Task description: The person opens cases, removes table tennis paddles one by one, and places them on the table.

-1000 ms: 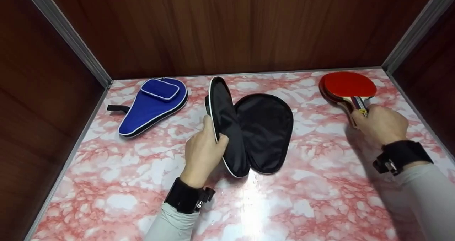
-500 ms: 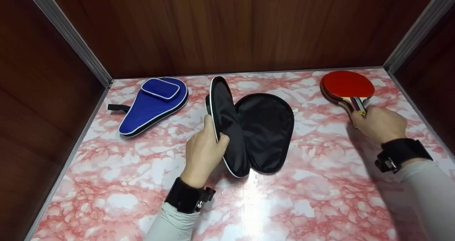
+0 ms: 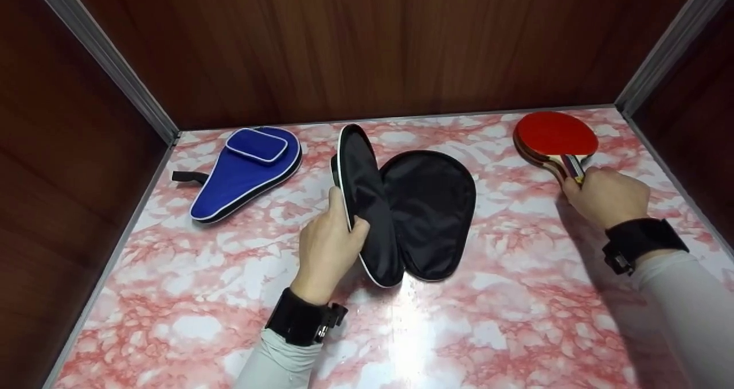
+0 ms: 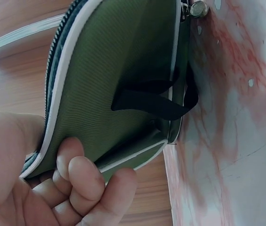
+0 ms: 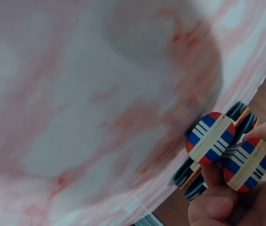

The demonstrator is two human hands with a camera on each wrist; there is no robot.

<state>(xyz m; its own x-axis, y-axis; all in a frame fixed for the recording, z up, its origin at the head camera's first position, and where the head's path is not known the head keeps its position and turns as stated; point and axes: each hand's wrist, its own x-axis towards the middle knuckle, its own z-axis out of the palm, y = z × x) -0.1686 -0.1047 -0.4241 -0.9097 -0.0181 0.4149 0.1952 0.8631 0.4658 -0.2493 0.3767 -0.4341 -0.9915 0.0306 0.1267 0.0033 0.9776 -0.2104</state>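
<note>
A paddle case (image 3: 433,217) stands unzipped in the middle of the table, its black lining showing in the head view. My left hand (image 3: 330,248) pinches the raised flap by its edge. From the left wrist view the flap's outside is green (image 4: 107,61) with a white piping edge, a zipper and a black strap (image 4: 147,102). At the right, my right hand (image 3: 610,197) grips the handle of a red table tennis paddle (image 3: 559,133). A second paddle (image 3: 523,151) lies mostly hidden beneath it. Both striped handle ends (image 5: 211,139) show in the right wrist view, close together, fingers curled around one.
A zipped blue paddle case (image 3: 235,177) with a small front pocket (image 3: 257,145) and a black strap (image 3: 189,176) lies at the back left. Brown wood-look panels (image 3: 373,45) wall in the back and both sides of the red-and-white marbled table (image 3: 189,326).
My right hand has moved slightly left and away, bringing the upper red paddle more squarely over the lower one. The left hand keeps the case flap raised in the same place.
</note>
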